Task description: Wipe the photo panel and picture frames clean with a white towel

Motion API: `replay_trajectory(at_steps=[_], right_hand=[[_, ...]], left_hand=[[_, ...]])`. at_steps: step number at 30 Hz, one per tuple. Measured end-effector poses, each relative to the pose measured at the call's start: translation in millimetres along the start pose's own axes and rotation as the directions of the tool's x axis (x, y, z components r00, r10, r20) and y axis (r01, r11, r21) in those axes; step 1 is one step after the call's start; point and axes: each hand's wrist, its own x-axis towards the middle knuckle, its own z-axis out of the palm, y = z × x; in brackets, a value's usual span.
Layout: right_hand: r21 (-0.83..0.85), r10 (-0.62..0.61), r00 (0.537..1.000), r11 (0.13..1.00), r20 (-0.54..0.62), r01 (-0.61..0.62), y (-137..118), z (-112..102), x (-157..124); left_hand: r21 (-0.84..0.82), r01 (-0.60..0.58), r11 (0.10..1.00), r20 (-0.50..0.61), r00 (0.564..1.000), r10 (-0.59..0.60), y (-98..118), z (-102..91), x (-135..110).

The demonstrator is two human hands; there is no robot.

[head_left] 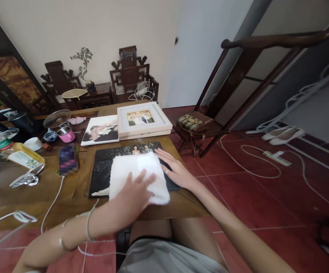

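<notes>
A folded white cloth (137, 168) lies on a dark photo print (103, 170) on the wooden table (76, 210). My left hand (134, 191) rests flat on the cloth's near part, fingers spread and open. Beside the cloth's right edge, my right hand (174, 168) lies flat on the print with fingers stretched out and a ring on one finger. Neither hand grips anything.
Behind the print are a white framed photo (143, 120) and another print (100, 131). To the left stand a phone (66, 159) on a cable, a pink pot (65, 134), bowls and packets. A chair with a bag (191, 122) and floor cables are right.
</notes>
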Motion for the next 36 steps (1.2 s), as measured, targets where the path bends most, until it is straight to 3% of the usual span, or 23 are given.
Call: replay_trajectory(at_steps=[3,5,10,14,16,19,24,29,32,36], right_hand=[[0.011,0.0,1.0,1.0,-0.013,0.0,-0.2,0.1,0.0],[0.019,0.005,1.0,1.0,-0.017,-0.005,0.0,0.6,0.0],[0.067,0.062,0.997,0.996,-0.053,-0.058,0.5,2.5,0.1],[0.101,0.136,0.987,0.987,-0.08,-0.128,-1.2,3.1,0.8],[0.126,0.165,0.982,0.98,-0.092,-0.153,-2.2,2.7,1.0],[0.175,0.201,0.972,0.968,-0.123,-0.178,-3.7,1.5,0.6],[0.237,0.252,0.96,0.947,-0.125,-0.217,-7.0,0.2,-0.7],[0.183,0.225,0.969,0.962,-0.104,-0.204,-7.4,0.2,0.1],[0.086,0.156,0.985,0.985,-0.075,-0.15,-5.8,0.7,0.8],[0.015,0.083,0.996,0.996,-0.042,-0.082,-3.4,1.3,1.2]], left_hand=[[-0.002,-0.102,0.995,-0.015,0.995,0.102,22.2,1.6,-20.3],[-0.033,-0.147,0.989,0.0,0.989,0.147,22.0,-2.8,-24.0],[-0.077,-0.146,0.986,-0.006,0.989,0.146,-15.8,-21.5,-2.0],[-0.094,-0.011,0.996,-0.041,0.999,0.007,-49.9,-24.6,28.2],[-0.111,0.048,0.993,-0.044,0.998,-0.054,-55.9,-21.3,38.4],[-0.107,0.041,0.993,-0.062,0.997,-0.048,-46.7,-14.0,40.8],[-0.092,-0.125,0.988,-0.064,0.991,0.12,-10.0,-2.9,17.4],[-0.107,-0.326,0.939,-0.076,0.944,0.32,11.3,-3.8,-19.9],[-0.094,-0.378,0.921,-0.065,0.926,0.373,6.5,-15.6,-38.5],[-0.124,-0.262,0.957,-0.028,0.965,0.261,-25.2,-30.8,-36.4]])
